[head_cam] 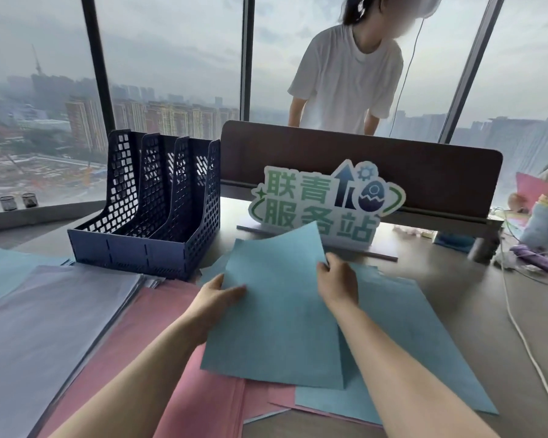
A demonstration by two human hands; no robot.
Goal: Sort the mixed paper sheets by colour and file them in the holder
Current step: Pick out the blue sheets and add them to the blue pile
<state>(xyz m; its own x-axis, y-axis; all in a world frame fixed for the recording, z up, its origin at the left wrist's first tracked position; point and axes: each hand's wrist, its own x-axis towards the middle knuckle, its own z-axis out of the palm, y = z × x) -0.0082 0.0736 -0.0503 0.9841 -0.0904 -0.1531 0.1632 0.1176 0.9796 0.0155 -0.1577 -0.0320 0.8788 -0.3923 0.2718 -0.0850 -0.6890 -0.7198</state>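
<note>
Both hands pinch one blue paper sheet (pixel 279 311), left hand (pixel 217 298) at its left edge, right hand (pixel 337 284) near its top, just right of the dark-blue slotted plastic holder (pixel 149 210).

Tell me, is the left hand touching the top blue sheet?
Touching. In the head view, the left hand grips the left edge of the top blue sheet, thumb lying on top of it.

Holder (pixel 146 216) behind paper stacks (pixel 60 327), left of sign (pixel 323 200), before the window (pixel 171 58).
</note>
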